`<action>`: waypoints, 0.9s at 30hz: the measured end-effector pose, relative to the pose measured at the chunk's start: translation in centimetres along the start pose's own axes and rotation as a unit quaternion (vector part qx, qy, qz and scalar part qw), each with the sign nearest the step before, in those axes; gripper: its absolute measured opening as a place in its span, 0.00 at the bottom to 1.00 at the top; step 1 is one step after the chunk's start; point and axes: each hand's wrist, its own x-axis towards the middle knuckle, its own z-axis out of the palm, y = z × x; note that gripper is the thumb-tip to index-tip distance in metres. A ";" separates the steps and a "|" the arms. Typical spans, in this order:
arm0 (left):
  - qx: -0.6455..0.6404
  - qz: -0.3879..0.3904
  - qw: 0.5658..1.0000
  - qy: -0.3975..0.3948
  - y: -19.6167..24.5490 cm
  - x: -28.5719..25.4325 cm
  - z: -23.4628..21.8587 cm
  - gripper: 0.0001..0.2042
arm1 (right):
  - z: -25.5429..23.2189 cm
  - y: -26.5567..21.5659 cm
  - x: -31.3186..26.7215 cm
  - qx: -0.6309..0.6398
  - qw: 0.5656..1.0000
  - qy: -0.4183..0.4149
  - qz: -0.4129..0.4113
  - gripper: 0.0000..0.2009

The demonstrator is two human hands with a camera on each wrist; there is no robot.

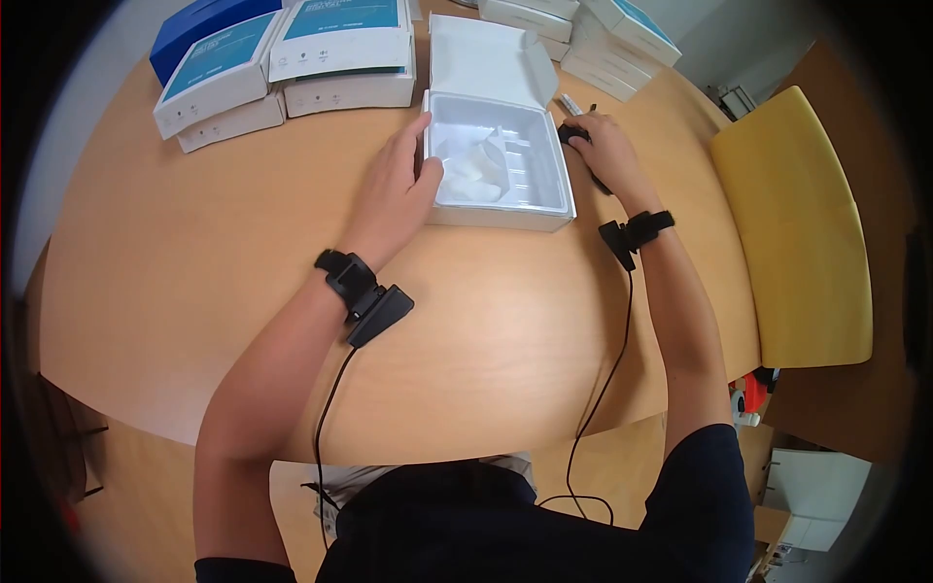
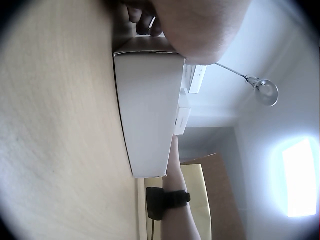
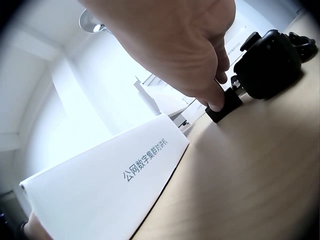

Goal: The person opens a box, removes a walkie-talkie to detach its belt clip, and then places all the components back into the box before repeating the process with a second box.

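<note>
An open white box (image 1: 496,220) with a raised lid stands mid-table, a clear plastic bag (image 1: 478,170) inside its white tray. The left hand (image 1: 397,185) rests along the box's left side, thumb at the rim; its fingers partly show at the box (image 2: 150,115) in the left wrist view. Right of the box, the right hand (image 1: 612,155) pinches a small black piece (image 3: 226,106) at the table surface. Beside that piece lies a larger black device (image 3: 267,65). What the small piece is, I cannot tell.
Several white and teal boxes (image 1: 340,58) and a blue one (image 1: 199,31) are stacked at the back left. More white boxes (image 1: 612,58) stand at the back right. A yellow chair (image 1: 802,233) is at the table's right edge. Cables hang from both wrist cameras.
</note>
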 end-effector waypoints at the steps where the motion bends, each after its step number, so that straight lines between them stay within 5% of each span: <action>1: -0.002 -0.003 1.000 -0.001 0.2 0.0 -0.1 0.28 | 0.0 0.1 0.0 -0.004 1.000 -0.001 -0.009 0.14; 5: 0.006 -0.013 1.000 -0.009 0.7 0.0 -0.4 0.29 | 0.0 -0.2 0.1 -0.001 1.000 -0.020 -0.014 0.17; 11: -0.009 0.000 1.000 0.010 0.5 0.0 -0.1 0.28 | -1.4 -1.8 1.0 0.155 0.980 0.122 0.018 0.17; 14: -0.015 -0.010 1.000 0.003 1.0 -0.1 -0.2 0.28 | -3.7 -5.3 0.7 0.180 0.974 0.131 -0.030 0.18; 21: -0.005 0.022 1.000 0.019 0.3 0.0 0.0 0.28 | -3.4 -7.5 1.0 0.470 0.881 0.058 -0.001 0.17; 25: -0.005 0.023 1.000 0.020 0.0 0.1 0.1 0.28 | -4.9 -12.0 -0.9 0.297 0.944 -0.096 -0.109 0.23; 27: -0.005 0.019 1.000 0.018 0.0 0.1 0.1 0.28 | -4.2 -14.5 -2.0 0.290 0.944 -0.098 -0.122 0.20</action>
